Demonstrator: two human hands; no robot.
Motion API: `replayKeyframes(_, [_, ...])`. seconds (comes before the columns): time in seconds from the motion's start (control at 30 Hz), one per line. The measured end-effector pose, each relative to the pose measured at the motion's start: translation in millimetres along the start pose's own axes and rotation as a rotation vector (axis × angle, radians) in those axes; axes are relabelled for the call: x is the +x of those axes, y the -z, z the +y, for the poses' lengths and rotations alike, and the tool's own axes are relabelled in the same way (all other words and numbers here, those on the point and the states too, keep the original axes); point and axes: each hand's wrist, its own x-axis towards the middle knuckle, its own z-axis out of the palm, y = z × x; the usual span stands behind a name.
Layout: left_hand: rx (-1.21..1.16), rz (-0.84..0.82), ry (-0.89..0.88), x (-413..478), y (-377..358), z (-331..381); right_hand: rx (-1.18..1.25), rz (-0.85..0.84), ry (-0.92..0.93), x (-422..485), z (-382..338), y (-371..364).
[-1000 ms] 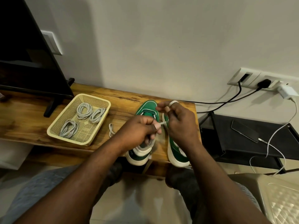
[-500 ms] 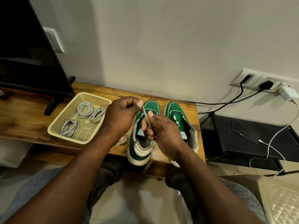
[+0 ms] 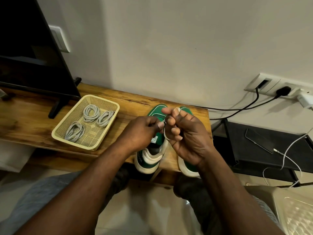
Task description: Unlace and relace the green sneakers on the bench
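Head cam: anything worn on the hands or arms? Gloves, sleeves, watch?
Nothing worn. The left hand and right hand have no gloves. The left forearm and right forearm are bare to the frame edge: no sleeve, watch or bracelet in view. The white band by the right hand is the lace, not a ring.

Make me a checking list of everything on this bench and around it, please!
Surface: wooden bench, against a pale wall.
Job's things: green sneakers side by side at the bench's right end; white lace held above them.
Clutter: yellow basket holding three coiled grey laces.
Grips: left hand pinches the lace; right hand has its fingers curled round it.
Cables: black cables run from the wall socket; white charger plugged in beside them.
Surroundings: TV at left; phone on black shelf at right.
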Motion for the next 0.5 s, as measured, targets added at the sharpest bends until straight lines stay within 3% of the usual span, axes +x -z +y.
replayKeyframes(0.13, [0.018,-0.163,-0.019,-1.0,-7.2,2.8,-0.032,0.092,0.102,4.8,-1.1,2.0])
replayKeyframes(0.23, [0.043,-0.208,-0.068,-3.5,-8.4,4.6,-0.251,0.178,0.230,9.0,-1.7,12.0])
replayKeyframes(0.4, [0.045,-0.096,-0.110,-3.3,-1.7,5.6,-1.075,0.318,0.307,10.3,4.1,26.5])
replayKeyframes(0.5, [0.028,0.068,-0.168,2.4,7.1,1.1,-1.187,0.262,0.209,13.2,15.0,30.6])
